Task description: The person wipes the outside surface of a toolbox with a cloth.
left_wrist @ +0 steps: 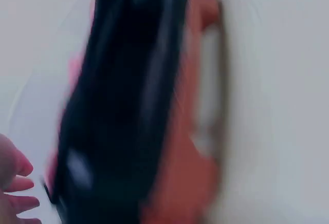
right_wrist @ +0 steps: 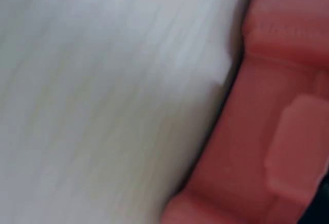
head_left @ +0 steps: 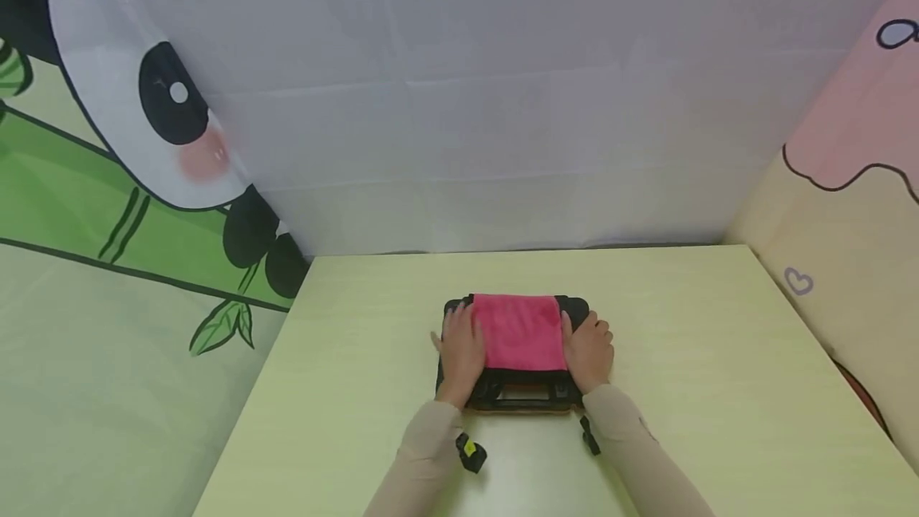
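A black case (head_left: 491, 401) with an orange-red base lies on the table, a handle opening on its near side. A pink cloth (head_left: 520, 332) is spread over its top. My left hand (head_left: 462, 353) rests on the left part of the case, fingers pointing away from me and thumb side by the cloth. In the left wrist view, straight, parted fingers (left_wrist: 23, 202) show beside the blurred case (left_wrist: 118, 95). At the right end is my right hand (head_left: 590, 353), thumb along the cloth's edge; how its other fingers bend is unclear. The orange-red base (right_wrist: 226, 147) fills the right wrist view's right side.
The pale table (head_left: 682, 325) reaches back to a grey-white fabric wall (head_left: 502, 126). Printed panels (head_left: 108, 182) hang at left, and a pink and cream panel (head_left: 847, 222) stands at right. A small black device (head_left: 471, 453) sits at the left wrist, another (head_left: 590, 436) at the right.
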Demonstrator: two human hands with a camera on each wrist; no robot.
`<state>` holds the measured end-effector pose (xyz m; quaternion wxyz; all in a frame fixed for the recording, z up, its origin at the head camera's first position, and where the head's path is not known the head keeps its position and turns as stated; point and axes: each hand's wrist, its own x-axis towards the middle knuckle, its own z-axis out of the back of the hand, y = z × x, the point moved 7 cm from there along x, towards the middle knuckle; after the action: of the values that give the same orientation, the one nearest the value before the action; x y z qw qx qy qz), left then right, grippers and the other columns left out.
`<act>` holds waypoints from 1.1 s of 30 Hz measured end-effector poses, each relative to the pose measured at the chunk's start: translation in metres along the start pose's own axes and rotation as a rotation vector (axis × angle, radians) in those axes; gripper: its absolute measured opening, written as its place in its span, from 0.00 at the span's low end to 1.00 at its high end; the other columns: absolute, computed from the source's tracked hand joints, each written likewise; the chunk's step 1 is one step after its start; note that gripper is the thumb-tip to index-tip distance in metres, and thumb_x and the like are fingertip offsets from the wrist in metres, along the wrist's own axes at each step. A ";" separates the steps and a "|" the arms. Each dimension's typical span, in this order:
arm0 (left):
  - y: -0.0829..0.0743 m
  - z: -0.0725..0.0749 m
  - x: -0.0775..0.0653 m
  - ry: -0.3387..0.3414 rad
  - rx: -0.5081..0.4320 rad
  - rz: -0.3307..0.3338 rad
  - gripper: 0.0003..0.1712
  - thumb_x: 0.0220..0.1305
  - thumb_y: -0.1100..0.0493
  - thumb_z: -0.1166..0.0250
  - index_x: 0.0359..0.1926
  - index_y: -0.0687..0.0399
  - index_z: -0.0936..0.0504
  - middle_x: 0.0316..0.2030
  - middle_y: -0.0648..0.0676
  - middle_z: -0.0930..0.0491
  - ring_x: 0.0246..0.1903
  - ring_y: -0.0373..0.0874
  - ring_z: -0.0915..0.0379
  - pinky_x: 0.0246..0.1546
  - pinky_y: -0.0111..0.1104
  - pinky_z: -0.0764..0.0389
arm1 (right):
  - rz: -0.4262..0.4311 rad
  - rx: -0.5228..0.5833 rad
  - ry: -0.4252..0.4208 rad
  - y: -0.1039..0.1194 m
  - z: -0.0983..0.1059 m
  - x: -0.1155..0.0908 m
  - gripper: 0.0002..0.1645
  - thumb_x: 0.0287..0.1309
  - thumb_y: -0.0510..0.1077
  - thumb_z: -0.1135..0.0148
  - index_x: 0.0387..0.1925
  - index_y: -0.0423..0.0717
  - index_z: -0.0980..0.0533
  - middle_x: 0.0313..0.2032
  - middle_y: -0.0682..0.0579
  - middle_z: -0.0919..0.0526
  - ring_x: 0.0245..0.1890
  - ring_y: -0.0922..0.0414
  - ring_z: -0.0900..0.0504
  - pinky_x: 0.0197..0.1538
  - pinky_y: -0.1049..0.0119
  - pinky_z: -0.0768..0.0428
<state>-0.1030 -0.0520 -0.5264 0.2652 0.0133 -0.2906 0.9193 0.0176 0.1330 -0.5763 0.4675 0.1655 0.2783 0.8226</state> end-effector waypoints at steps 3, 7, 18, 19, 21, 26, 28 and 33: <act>0.032 0.002 -0.008 0.003 0.038 0.057 0.26 0.68 0.55 0.50 0.63 0.62 0.36 0.64 0.61 0.36 0.65 0.59 0.44 0.58 0.68 0.51 | 0.002 0.021 -0.007 -0.001 -0.001 0.003 0.42 0.65 0.63 0.60 0.60 0.29 0.45 0.52 0.28 0.34 0.52 0.34 0.32 0.52 0.40 0.33; 0.048 -0.006 -0.013 0.043 0.038 0.048 0.32 0.70 0.50 0.54 0.67 0.66 0.43 0.66 0.63 0.41 0.65 0.57 0.43 0.57 0.67 0.49 | 0.068 0.058 -0.041 0.004 0.003 0.006 0.41 0.64 0.63 0.57 0.60 0.30 0.42 0.54 0.29 0.34 0.56 0.36 0.33 0.59 0.38 0.40; 0.046 -0.019 -0.016 0.062 0.027 0.065 0.33 0.71 0.48 0.56 0.69 0.62 0.47 0.68 0.60 0.44 0.64 0.54 0.41 0.57 0.69 0.53 | 0.247 0.029 0.010 0.022 0.021 -0.001 0.27 0.46 0.55 0.32 0.34 0.33 0.21 0.49 0.33 0.28 0.54 0.38 0.36 0.56 0.44 0.37; 0.045 -0.020 -0.015 0.059 0.023 0.059 0.33 0.71 0.48 0.57 0.69 0.62 0.47 0.68 0.60 0.44 0.64 0.54 0.40 0.57 0.69 0.52 | 0.232 0.029 0.013 0.021 0.025 0.000 0.25 0.48 0.53 0.32 0.35 0.33 0.21 0.46 0.33 0.26 0.52 0.38 0.33 0.53 0.44 0.34; 0.043 -0.021 -0.015 0.052 0.014 0.052 0.31 0.71 0.49 0.57 0.69 0.61 0.46 0.68 0.59 0.44 0.63 0.54 0.39 0.57 0.68 0.50 | 0.186 0.054 0.025 0.012 0.035 0.005 0.22 0.51 0.50 0.34 0.37 0.33 0.22 0.43 0.34 0.24 0.47 0.39 0.29 0.48 0.45 0.30; 0.040 -0.023 -0.015 0.043 0.029 0.038 0.30 0.72 0.51 0.57 0.69 0.62 0.46 0.68 0.60 0.43 0.62 0.54 0.37 0.55 0.66 0.45 | 0.055 0.177 0.017 -0.046 0.061 0.027 0.19 0.57 0.45 0.41 0.44 0.33 0.28 0.42 0.34 0.22 0.42 0.40 0.24 0.44 0.49 0.26; 0.040 -0.023 -0.015 0.037 0.048 0.037 0.30 0.71 0.52 0.57 0.68 0.63 0.45 0.68 0.60 0.42 0.61 0.54 0.36 0.54 0.65 0.43 | 0.034 0.193 0.013 -0.074 0.072 0.034 0.19 0.58 0.43 0.41 0.45 0.31 0.29 0.43 0.32 0.23 0.43 0.39 0.24 0.45 0.49 0.27; 0.044 -0.020 -0.017 0.019 0.075 0.048 0.31 0.71 0.51 0.56 0.68 0.64 0.45 0.67 0.61 0.42 0.58 0.54 0.32 0.51 0.62 0.38 | 0.084 0.065 0.005 -0.116 0.089 0.046 0.25 0.56 0.38 0.42 0.51 0.26 0.35 0.46 0.27 0.29 0.45 0.35 0.30 0.47 0.44 0.29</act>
<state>-0.1076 -0.0800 -0.5695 0.2452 0.0074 -0.2534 0.9357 0.1203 0.2473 -0.5762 0.4262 0.1899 0.2987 0.8325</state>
